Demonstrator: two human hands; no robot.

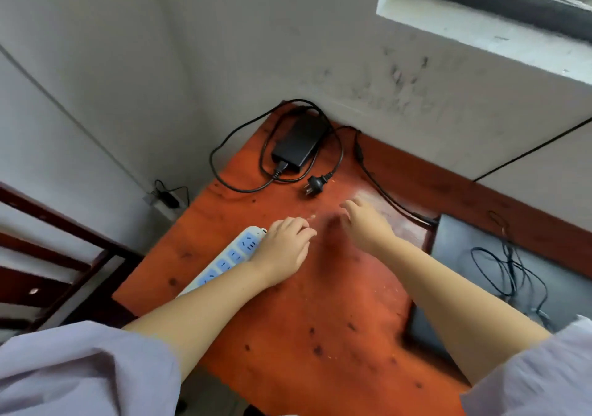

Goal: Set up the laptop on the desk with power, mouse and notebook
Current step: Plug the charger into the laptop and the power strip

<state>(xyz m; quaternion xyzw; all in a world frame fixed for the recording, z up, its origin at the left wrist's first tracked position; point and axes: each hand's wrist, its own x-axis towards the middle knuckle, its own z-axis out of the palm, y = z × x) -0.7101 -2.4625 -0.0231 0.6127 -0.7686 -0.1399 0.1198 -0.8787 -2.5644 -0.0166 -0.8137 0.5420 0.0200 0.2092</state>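
Note:
A black power adapter (301,141) lies at the far corner of the orange-red desk (320,303), its cable looped around it. Its loose plug (315,185) rests on the desk, just beyond my hands. A white power strip (229,260) with blue sockets lies along the desk's left edge. My left hand (283,252) rests on the strip's far end, fingers curled over it. My right hand (366,223) hovers open a short way from the plug, holding nothing. The closed dark laptop (464,249) lies at the right, with a thin black cable (509,271) coiled on its lid.
The desk stands in a wall corner below a window sill (480,28). A wall socket (165,199) with a plug in it sits low on the left wall. Dark wooden furniture rails (48,255) stand to the left of the desk.

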